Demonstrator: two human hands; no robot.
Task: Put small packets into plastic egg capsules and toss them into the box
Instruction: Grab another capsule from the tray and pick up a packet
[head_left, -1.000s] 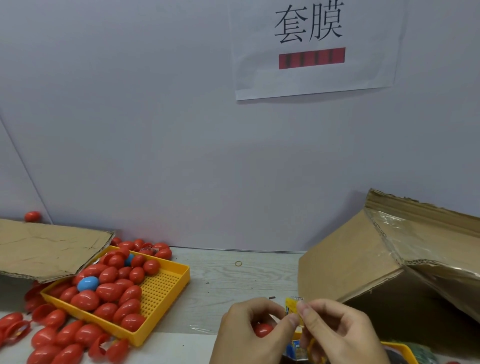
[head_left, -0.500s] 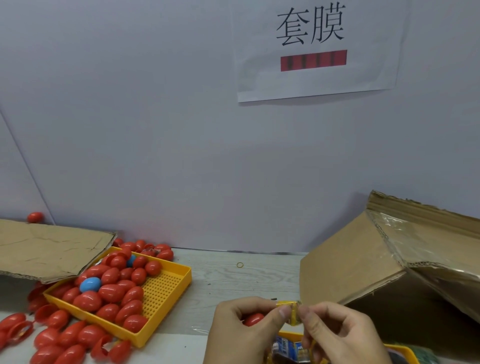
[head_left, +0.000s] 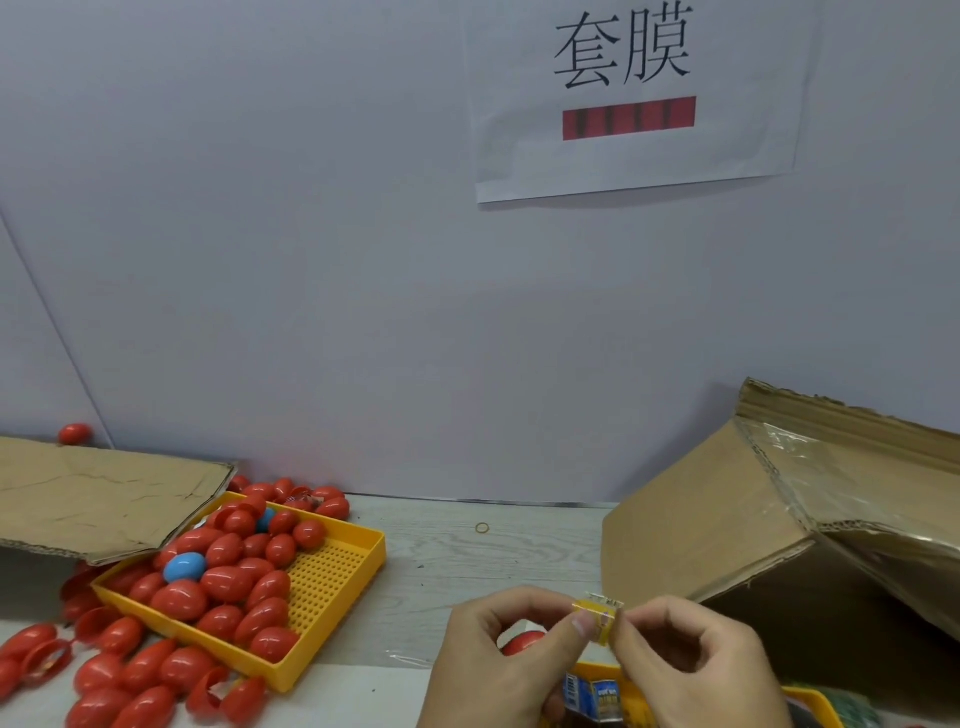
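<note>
A small yellow packet (head_left: 598, 618) is pinched between the thumb and fingers of my left hand (head_left: 498, 665) and my right hand (head_left: 696, 670), low in the middle. A red egg capsule (head_left: 522, 644) also sits in the curl of my left hand, mostly hidden. On the left, a yellow tray (head_left: 332, 582) holds several red egg capsules (head_left: 223, 582) and a blue one (head_left: 184, 566). More red capsules and open halves (head_left: 135, 675) lie on the table around it. The open cardboard box (head_left: 753, 525) stands at the right.
A second yellow tray (head_left: 810, 701) with more packets (head_left: 595, 699) lies under my hands at the bottom edge. A cardboard flap (head_left: 98, 499) overhangs the left tray. A rubber band (head_left: 482, 528) lies on the wooden table near the wall. A paper sign (head_left: 628, 93) hangs above.
Both hands have kept working the yellow packet between their fingertips, and it now lies flatter and lower than a second ago. The red capsule stays in my left hand.
</note>
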